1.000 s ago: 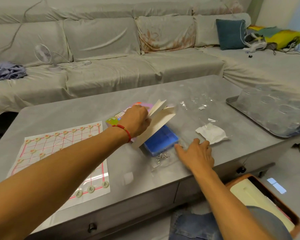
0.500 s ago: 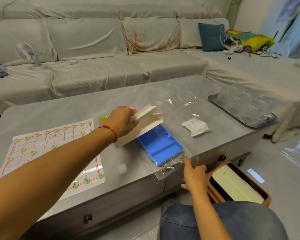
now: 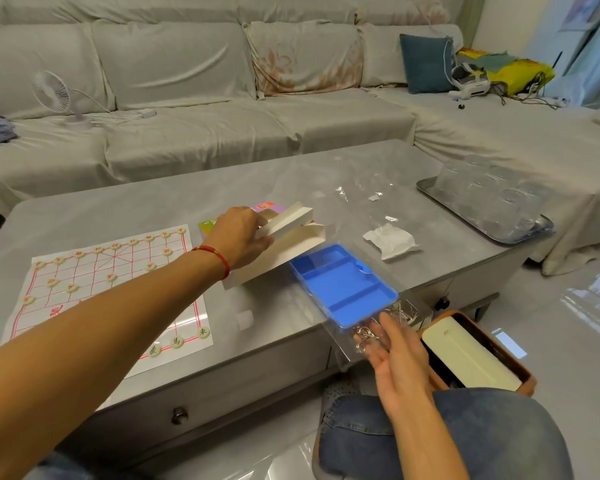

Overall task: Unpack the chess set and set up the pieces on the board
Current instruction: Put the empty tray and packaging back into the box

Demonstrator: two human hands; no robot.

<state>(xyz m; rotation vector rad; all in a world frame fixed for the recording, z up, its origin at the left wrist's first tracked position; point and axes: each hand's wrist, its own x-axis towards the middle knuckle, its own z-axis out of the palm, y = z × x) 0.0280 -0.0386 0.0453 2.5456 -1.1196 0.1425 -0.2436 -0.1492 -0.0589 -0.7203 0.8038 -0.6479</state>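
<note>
Blue tray [image 3: 343, 289] half out of box [image 3: 278, 251]

I see a paper chess board [image 3: 111, 289] lying flat on the left of the grey table, white with a red grid. Small round cream pieces [image 3: 149, 266] sit on its far rows, and three more [image 3: 177, 342] line its near edge, each marked with a character. Right of the board lies a cardboard box [image 3: 284, 244], white inside, its flaps open. A blue plastic tray [image 3: 343, 289] with divided compartments sticks out of the box toward the table's near edge, inside a clear plastic cover [image 3: 388, 320].
</note>
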